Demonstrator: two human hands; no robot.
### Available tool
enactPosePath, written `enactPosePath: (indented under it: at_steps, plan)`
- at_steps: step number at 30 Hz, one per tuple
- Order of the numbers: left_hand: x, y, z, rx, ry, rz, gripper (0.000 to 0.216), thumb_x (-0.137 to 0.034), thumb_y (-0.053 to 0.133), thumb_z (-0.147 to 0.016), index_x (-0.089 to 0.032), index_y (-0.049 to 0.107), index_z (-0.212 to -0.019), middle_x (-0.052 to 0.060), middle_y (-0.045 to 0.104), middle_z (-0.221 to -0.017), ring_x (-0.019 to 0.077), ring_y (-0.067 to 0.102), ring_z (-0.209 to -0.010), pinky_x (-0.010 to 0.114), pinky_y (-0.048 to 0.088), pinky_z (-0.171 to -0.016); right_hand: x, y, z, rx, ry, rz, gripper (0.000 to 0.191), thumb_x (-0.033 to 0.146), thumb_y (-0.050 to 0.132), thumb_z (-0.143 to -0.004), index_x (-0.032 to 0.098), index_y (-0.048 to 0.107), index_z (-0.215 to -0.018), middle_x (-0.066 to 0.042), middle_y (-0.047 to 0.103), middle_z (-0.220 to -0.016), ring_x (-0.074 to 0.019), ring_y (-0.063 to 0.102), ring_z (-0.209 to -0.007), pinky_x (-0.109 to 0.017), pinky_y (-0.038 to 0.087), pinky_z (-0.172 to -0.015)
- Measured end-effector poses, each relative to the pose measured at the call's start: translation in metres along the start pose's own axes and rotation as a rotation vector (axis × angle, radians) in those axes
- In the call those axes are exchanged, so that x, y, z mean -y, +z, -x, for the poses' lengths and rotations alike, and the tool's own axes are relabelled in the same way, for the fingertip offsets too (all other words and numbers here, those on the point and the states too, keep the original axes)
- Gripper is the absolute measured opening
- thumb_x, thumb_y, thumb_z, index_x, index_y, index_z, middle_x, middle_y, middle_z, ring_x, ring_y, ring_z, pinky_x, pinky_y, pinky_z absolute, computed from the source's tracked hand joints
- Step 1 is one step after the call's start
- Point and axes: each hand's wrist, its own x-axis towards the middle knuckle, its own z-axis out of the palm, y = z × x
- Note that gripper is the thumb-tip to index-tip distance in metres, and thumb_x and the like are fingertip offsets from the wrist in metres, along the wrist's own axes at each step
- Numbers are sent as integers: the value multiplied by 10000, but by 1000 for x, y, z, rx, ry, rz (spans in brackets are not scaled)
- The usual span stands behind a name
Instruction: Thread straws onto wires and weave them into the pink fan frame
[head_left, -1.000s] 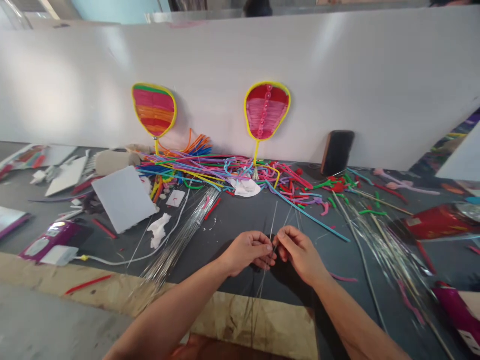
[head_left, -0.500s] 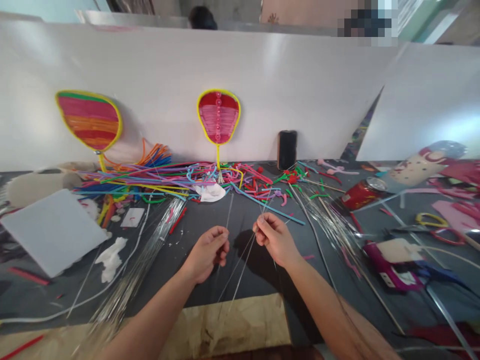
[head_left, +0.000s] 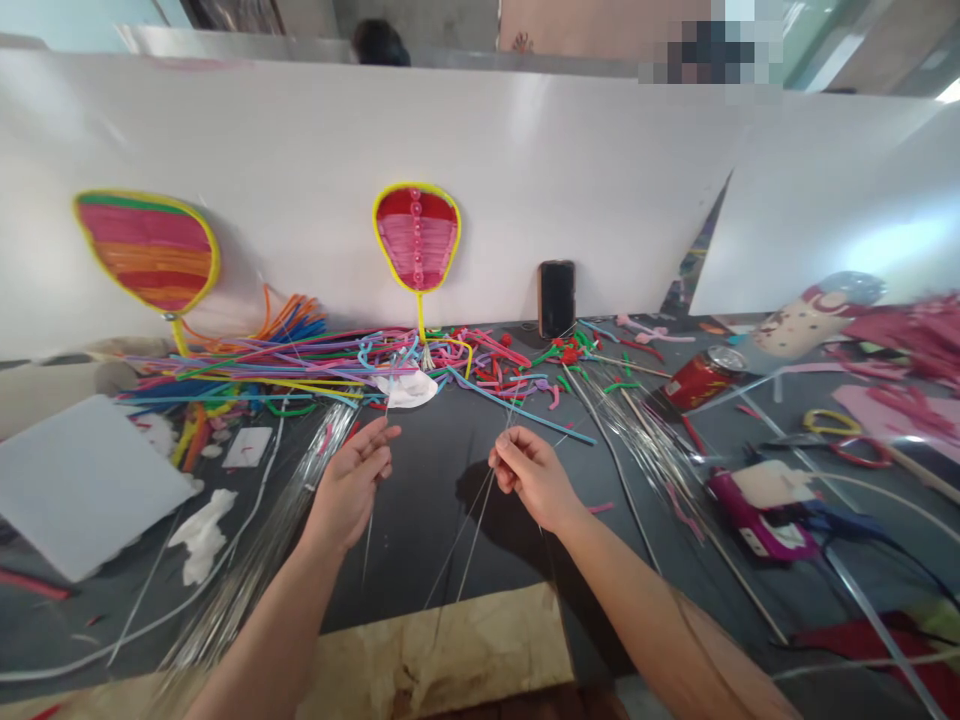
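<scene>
My right hand [head_left: 538, 478] is closed in a pinch around several thin wires [head_left: 474, 535], which cross at the fingertips and fan out below and above them. Off to its left, my left hand [head_left: 351, 482] has its thumb against the fingers, with the fingertips loosely extended. A single thin wire [head_left: 367, 548] passes through that hand, showing below the palm and faintly above the fingers. Close beside the left forearm lies a bundle of silvery wires [head_left: 259, 560]. Both hands are above the dark tabletop [head_left: 427, 500].
Two yellow-rimmed fans, one striped [head_left: 154, 250] and one pink-red with beads [head_left: 417, 240], lean on the white partition [head_left: 300, 150]. Colourful pipe cleaners [head_left: 300, 360] lie behind the hands. Rightward are a phone [head_left: 556, 300], red can [head_left: 701, 378], scissors [head_left: 859, 450] and purple glue gun [head_left: 757, 515].
My left hand has moved left, away from the right hand, and its fingers have loosened and straightened somewhat. The right hand keeps its pinch on the wires. The view has shifted slightly right.
</scene>
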Motion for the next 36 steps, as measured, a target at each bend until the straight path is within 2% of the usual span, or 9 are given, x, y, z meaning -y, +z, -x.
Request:
enactPosePath:
  at_steps: [5,12,15,18,23,26,28,32,36]
  plan:
    - [3,-4,-4,-41,14,-79,533,-212,697,-651,-155,558,-1162,116,522,-1284,124,537,-859,196,391,-614,0,2,0,-12,16,-6,259,401,637,-781,181,521,-707,29,587,-653,-53,446,-433,-194,335,-414]
    - [4,-6,-7,-33,32,-101,498,-249,720,-649,-186,592,-1126,102,537,-1285,185,537,-1053,216,422,-720,1,3,1,3,10,-13,254,400,628,-788,183,519,-714,26,589,-653,-54,447,-437,-189,343,-412]
    - [5,-7,-8,-50,59,-90,474,-257,742,-619,-189,628,-1074,101,566,-1249,195,547,-1045,228,438,-733,1,3,1,5,13,-10,267,414,631,-781,183,519,-711,25,588,-654,-55,447,-437,-191,345,-411]
    - [4,-7,-9,-67,58,-78,464,-240,753,-594,-176,645,-1041,99,605,-1185,154,584,-888,217,457,-681,2,4,1,2,18,-8,280,425,638,-772,181,517,-706,24,587,-647,-55,447,-432,-191,346,-408]
    - [1,-1,-4,12,-84,56,390,-148,722,-626,-130,641,-1007,65,655,-954,63,547,-658,150,474,-575,4,4,1,17,25,-18,277,417,640,-775,180,514,-709,24,590,-642,-56,456,-445,-186,361,-415]
    - [3,10,7,93,-213,116,312,-94,681,-664,-124,633,-971,33,633,-809,65,561,-626,151,498,-555,5,5,3,51,55,-1,277,423,640,-774,180,519,-719,18,596,-651,-63,478,-466,-191,397,-433]
    - [7,19,17,146,-294,122,258,-93,660,-694,-135,615,-945,24,619,-758,92,593,-647,201,535,-590,4,7,5,74,82,17,284,438,641,-766,180,526,-732,13,604,-660,-71,501,-483,-197,419,-444]
    - [16,37,36,269,-421,104,193,-158,643,-746,-161,560,-919,49,632,-856,165,648,-786,333,561,-705,4,12,8,100,122,44,300,455,650,-749,179,531,-749,8,616,-674,-84,538,-499,-210,444,-462]
    - [21,46,46,323,-470,60,215,-226,618,-781,-178,514,-962,65,640,-909,174,661,-768,331,554,-683,4,13,8,113,108,123,283,446,644,-755,181,547,-749,18,602,-653,-84,523,-501,-217,439,-483]
